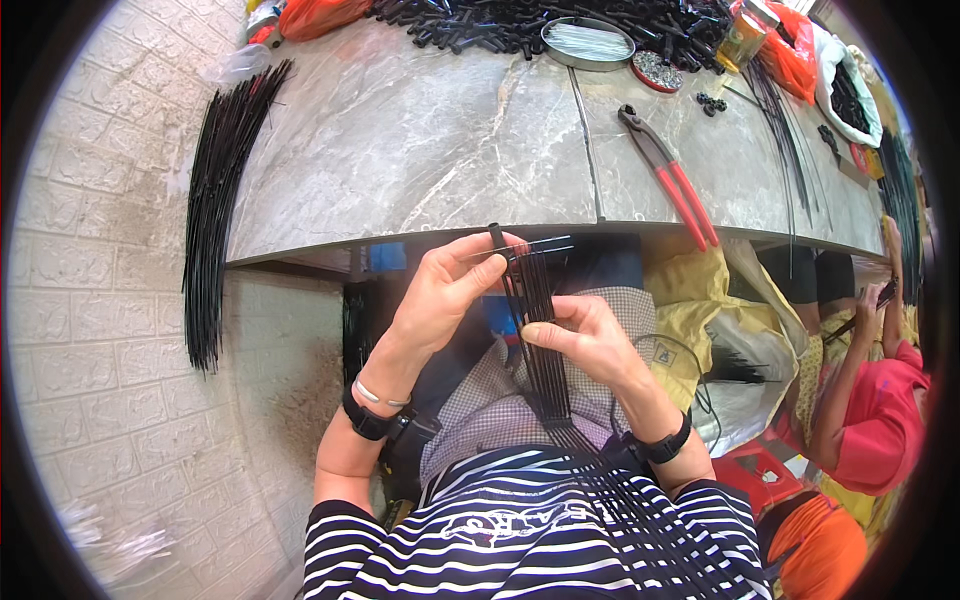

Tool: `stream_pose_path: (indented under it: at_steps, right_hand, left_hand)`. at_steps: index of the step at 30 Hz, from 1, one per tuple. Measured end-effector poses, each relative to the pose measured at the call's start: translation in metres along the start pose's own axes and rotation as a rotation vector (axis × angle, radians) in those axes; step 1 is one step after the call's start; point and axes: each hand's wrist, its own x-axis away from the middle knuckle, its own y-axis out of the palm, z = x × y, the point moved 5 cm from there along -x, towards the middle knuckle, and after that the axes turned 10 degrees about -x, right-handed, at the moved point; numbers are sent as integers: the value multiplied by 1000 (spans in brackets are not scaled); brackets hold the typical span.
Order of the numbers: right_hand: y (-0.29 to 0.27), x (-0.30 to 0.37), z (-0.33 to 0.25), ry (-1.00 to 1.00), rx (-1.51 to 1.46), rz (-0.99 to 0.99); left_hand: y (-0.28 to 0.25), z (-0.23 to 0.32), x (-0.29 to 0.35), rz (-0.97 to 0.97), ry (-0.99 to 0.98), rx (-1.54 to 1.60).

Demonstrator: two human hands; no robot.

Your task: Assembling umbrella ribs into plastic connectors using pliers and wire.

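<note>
My left hand (445, 285) is closed in a pinch at the upper end of a bunch of thin black rods (546, 385). A short black tube (495, 234) sticks up beside its fingers, and a few thin, wire-like pieces (553, 245) cross the rods there. Lower down, my right hand (592, 340) grips the same bunch, thumb in front and fingers behind. The rods run down over my lap and fan out across my striped shirt. Exactly what the left fingertips pinch is too small to tell.
On the grey marbled table (420, 130) lie red-handled pincers (670, 180), a round tin (588, 45) of thin pins, a dish of small metal parts (657, 72) and piled black tubes (480, 25). Black rods (225, 215) overhang its left edge. A co-worker in red (880, 420) sits right.
</note>
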Motion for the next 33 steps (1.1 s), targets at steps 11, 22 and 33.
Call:
stream_pose_path:
  at_steps: [11, 22, 33]
  right_hand:
    - [5, 2, -16, -167, 320, 26]
    - [-2, -5, 0, 175, 53, -74]
    - [4, -1, -33, -104, 179, 22]
  left_hand:
    - [1, 8, 3, 196, 58, -22]
    - [-6, -3, 7, 64, 69, 29]
    - [-4, 5, 5, -10, 73, -15]
